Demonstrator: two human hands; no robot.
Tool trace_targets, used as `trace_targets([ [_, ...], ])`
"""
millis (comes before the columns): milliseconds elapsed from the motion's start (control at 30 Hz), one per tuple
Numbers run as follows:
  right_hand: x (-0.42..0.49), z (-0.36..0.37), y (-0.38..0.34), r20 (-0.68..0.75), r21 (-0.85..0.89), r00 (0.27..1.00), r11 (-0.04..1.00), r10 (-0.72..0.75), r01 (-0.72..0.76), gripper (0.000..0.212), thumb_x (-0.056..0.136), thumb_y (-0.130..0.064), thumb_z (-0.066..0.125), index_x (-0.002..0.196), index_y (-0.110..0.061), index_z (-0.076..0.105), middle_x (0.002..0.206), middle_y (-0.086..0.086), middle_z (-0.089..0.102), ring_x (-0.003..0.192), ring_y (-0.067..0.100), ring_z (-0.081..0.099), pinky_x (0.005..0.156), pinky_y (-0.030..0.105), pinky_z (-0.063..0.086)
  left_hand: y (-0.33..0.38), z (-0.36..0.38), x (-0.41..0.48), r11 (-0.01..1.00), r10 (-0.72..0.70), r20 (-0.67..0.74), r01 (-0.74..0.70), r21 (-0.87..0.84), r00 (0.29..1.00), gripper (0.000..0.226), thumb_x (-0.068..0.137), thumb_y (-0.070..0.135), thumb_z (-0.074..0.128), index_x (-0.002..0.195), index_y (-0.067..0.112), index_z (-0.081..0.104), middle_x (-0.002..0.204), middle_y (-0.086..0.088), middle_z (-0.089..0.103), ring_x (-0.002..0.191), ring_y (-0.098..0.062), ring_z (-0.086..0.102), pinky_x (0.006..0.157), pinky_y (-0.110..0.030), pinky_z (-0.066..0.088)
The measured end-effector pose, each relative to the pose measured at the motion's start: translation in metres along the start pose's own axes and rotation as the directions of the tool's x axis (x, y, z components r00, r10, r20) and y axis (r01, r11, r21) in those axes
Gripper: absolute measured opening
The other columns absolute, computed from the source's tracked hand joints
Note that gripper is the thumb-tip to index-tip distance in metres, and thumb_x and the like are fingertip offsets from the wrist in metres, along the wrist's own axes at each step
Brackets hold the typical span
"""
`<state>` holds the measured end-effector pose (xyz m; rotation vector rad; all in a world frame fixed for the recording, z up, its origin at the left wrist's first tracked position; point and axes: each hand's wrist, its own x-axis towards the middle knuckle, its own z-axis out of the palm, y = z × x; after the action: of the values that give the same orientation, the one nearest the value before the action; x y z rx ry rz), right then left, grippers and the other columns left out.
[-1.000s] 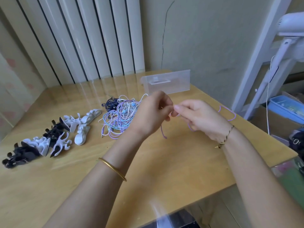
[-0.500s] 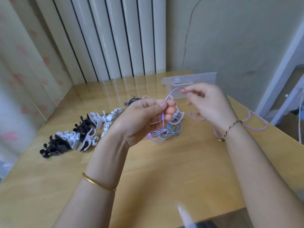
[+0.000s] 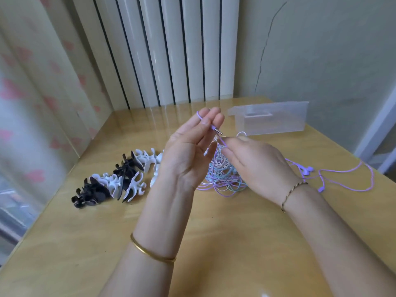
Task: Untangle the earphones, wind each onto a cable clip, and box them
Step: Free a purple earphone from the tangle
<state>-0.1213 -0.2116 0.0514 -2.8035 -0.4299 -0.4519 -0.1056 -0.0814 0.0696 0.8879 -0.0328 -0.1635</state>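
Left hand (image 3: 188, 155) flat-fingered, purple cable (image 3: 198, 115) looped over fingertips, plug (image 3: 219, 131) pointing down-right. Right hand (image 3: 257, 166) pinches the cable; tangle (image 3: 222, 180) behind, clips (image 3: 120, 181) left.

Left hand (image 3: 186, 155) raised, palm turned inward, fingers straight; right hand (image 3: 257, 166) just beside it pinches the purple cable (image 3: 221, 141)

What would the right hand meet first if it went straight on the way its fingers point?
Probably the left hand. The right hand, pinching the purple cable, points left and slightly up at the left hand's open palm and fingers, close ahead. The depth between them is hard to judge.
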Motion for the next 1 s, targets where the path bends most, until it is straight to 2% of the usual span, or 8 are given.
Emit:
trace_targets([
  [133, -0.006, -0.009, -0.009, 0.079, -0.087, 0.995, 0.994, -0.054, 0.060, 0.023, 0.103, -0.035, 0.024, 0.091, -0.019, 0.037, 0.086, -0.007, 0.040, 0.093, 0.028, 0.055, 0.070, 0.037, 0.040, -0.008, 0.002, -0.002, 0.960, 0.254, -0.087, -0.240, 0.143, 0.963, 0.018, 0.088, 0.002, 0.061, 0.102, 0.011, 0.066, 0.093, -0.001, 0.074, 0.085, -0.008, 0.071, 0.080, -0.023, 0.050],
  [267, -0.013, -0.022, -0.012, -0.004, -0.021, 0.999, 0.999, -0.049, 0.049, 0.028, 0.102, -0.035, 0.027, 0.103, -0.018, 0.049, 0.089, -0.003, 0.053, 0.090, 0.028, 0.054, 0.073, 0.038, 0.042, -0.014, -0.009, 0.002, 0.714, 0.558, -0.031, -0.462, 0.526, 0.829, 0.022, 0.086, -0.004, 0.062, 0.102, 0.008, 0.070, 0.095, -0.003, 0.073, 0.089, -0.011, 0.071, 0.075, -0.017, 0.052],
  [367, -0.008, -0.028, -0.004, -0.227, 0.060, 0.974, 0.998, -0.011, 0.025, 0.024, 0.101, -0.031, 0.033, 0.107, -0.019, 0.053, 0.086, -0.002, 0.056, 0.086, 0.027, 0.053, 0.070, 0.039, 0.039, -0.017, -0.016, 0.002, 0.542, 0.549, 0.139, -0.477, 0.692, 0.825, 0.026, 0.087, 0.000, 0.063, 0.093, 0.024, 0.070, 0.090, 0.007, 0.072, 0.087, -0.006, 0.070, 0.087, -0.028, 0.053],
  [467, 0.003, -0.024, 0.006, -0.363, 0.136, 0.931, 0.991, 0.032, 0.019, 0.018, 0.100, -0.025, 0.042, 0.100, -0.017, 0.057, 0.077, -0.007, 0.047, 0.076, 0.020, 0.045, 0.062, 0.035, 0.024, -0.017, -0.015, -0.002, 0.498, 0.440, 0.256, -0.471, 0.728, 0.861, 0.019, 0.093, 0.001, 0.054, 0.101, 0.009, 0.069, 0.077, 0.007, 0.069, 0.069, 0.003, 0.064, 0.073, -0.013, 0.048],
  [633, 0.012, -0.014, 0.013, -0.401, 0.266, 0.913, 0.963, 0.076, 0.037, 0.023, 0.093, -0.032, 0.039, 0.092, -0.021, 0.059, 0.070, -0.011, 0.049, 0.072, 0.018, 0.047, 0.062, 0.033, 0.032, -0.009, -0.013, -0.006, 0.608, 0.210, 0.340, -0.395, 0.688, 0.916, 0.025, 0.099, 0.005, 0.043, 0.097, 0.007, 0.068, 0.067, 0.006, 0.062, 0.065, -0.005, 0.057, 0.071, -0.015, 0.046],
  [800, 0.011, 0.002, 0.012, -0.280, 0.443, 0.956, 0.895, 0.088, 0.047, 0.029, 0.093, -0.037, 0.038, 0.097, -0.023, 0.063, 0.077, -0.001, 0.065, 0.073, 0.025, 0.057, 0.070, 0.043, 0.049, 0.002, -0.003, -0.010, 0.936, 0.073, 0.257, -0.155, 0.315, 0.964, 0.022, 0.097, 0.007, 0.043, 0.095, 0.010, 0.064, 0.067, 0.007, 0.062, 0.063, -0.004, 0.059, 0.082, -0.029, 0.041],
  [900, 0.004, 0.012, 0.013, -0.149, 0.395, 0.987, 0.918, 0.059, 0.005, 0.021, 0.099, -0.031, 0.040, 0.094, -0.023, 0.058, 0.060, -0.001, 0.048, 0.066, 0.027, 0.049, 0.065, 0.042, 0.044, 0.005, 0.003, -0.006, 0.983, 0.115, 0.139, -0.133, 0.129, 0.984, 0.019, 0.094, 0.005, 0.049, 0.094, 0.014, 0.065, 0.075, 0.007, 0.070, 0.073, -0.004, 0.067, 0.095, -0.042, 0.042],
  [1000, -0.008, 0.010, 0.011, -0.084, 0.299, 0.996, 0.954, -0.004, 0.029, 0.022, 0.100, -0.028, 0.039, 0.095, -0.016, 0.058, 0.064, 0.000, 0.049, 0.070, 0.029, 0.049, 0.066, 0.041, 0.041, 0.001, 0.005, -0.003, 0.917, 0.307, 0.044, -0.308, 0.254, 0.951, 0.018, 0.092, 0.000, 0.054, 0.097, 0.011, 0.067, 0.081, 0.004, 0.073, 0.078, -0.007, 0.070, 0.082, -0.027, 0.052],
])
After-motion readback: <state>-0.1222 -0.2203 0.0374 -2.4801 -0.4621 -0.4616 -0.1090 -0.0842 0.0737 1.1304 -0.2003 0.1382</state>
